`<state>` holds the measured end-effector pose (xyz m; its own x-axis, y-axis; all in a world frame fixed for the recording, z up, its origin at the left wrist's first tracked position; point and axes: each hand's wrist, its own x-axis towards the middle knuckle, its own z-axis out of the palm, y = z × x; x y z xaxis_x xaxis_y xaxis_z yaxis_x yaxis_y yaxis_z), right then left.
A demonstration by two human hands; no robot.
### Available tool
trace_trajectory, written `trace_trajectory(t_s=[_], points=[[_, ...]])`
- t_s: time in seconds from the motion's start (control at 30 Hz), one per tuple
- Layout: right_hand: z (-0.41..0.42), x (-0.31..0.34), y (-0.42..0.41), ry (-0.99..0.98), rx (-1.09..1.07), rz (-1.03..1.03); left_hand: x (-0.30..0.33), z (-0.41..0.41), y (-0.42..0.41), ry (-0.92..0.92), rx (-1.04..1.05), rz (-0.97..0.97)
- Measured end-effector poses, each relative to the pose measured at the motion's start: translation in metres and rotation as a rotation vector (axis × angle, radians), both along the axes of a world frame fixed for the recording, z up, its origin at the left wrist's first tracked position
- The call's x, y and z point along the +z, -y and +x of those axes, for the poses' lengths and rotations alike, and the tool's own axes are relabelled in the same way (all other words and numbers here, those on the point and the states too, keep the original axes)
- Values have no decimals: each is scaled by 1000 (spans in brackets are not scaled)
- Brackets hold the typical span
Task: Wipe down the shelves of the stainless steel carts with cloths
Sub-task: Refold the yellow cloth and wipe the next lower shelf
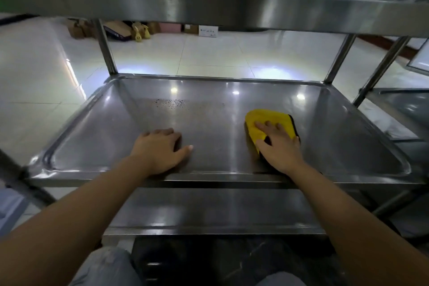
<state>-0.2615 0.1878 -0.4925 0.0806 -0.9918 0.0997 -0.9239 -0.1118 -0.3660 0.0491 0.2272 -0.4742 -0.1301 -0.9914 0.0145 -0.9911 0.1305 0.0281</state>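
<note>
Head view, the only one. You're mid-wipe on the middle shelf (pixel 232 104) of the stainless steel cart. Your right hand (pixel 277 146) lies flat on the yellow cloth (pixel 267 121), fingers straight and spread, pressing it down on the shelf; no pinch, nothing curled round it. The cloth sits right of the shelf's centre, toward the near rim, folded, with a dark edge showing. Your left hand (pixel 160 148) rests palm-down on bare steel left of the cloth and well apart from it, fingers loosely curled at the tips, holding nothing; it looks like a brace.

Step in hand, as I read it: wiping this shelf, partly done. A patch of dark specks or droplets (pixel 170 102) sits left of the cloth and farther from you, near the shelf's middle, not yet cleared. The next move probably calls for sliding the cloth left and away over that patch with the palm kept flat, then along the raised rim and corners.

Surface: shiny, dished steel that reflects the ceiling lights. The top shelf (pixel 209 4) crosses above the cloth, the bottom shelf (pixel 209 211) lies below it, and another steel cart (pixel 399 109) stands just right of this one.

Room: pale glossy tiled floor (pixel 209 51) beyond the cloth, and cardboard boxes (pixel 116 30) against the far wall.
</note>
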Motion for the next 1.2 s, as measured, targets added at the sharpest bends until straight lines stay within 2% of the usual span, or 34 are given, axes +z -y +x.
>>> trace_trajectory(t_s=[0.1, 0.17, 0.23, 0.37, 0.47, 0.57, 0.63, 0.83, 0.9, 1.03, 1.2], points=[[14, 4, 6, -1, -176, 30, -10, 46, -11, 34, 92, -13], [39, 6, 14, 6, -291, 59, -19, 65, -19, -36, 164, -59], [75, 7, 20, -8, -310, 78, -25, 70, -20, -121, 193, -129], [172, 2, 16, -23, 13, 47, -29, 68, -13, -136, 187, -167], [220, 0, 6, -40, 277, 54, -30, 72, -11, -147, 265, -182], [206, -2, 3, -32, 405, 36, -30, 71, -13, -106, 284, -154], [175, -5, 6, -18, 375, 12, -26, 72, -12, -87, 270, -118], [65, -2, 34, -28, -52, 11, -13, 127, -16, -28, 46, -29], [46, 1, 47, -15, -137, 57, -18, 133, -24, -86, 35, -59], [56, 8, 77, 30, -209, 117, -29, 128, -18, -111, 87, -116], [128, 13, 115, 94, -26, 107, -36, 126, -8, -140, 223, -126]])
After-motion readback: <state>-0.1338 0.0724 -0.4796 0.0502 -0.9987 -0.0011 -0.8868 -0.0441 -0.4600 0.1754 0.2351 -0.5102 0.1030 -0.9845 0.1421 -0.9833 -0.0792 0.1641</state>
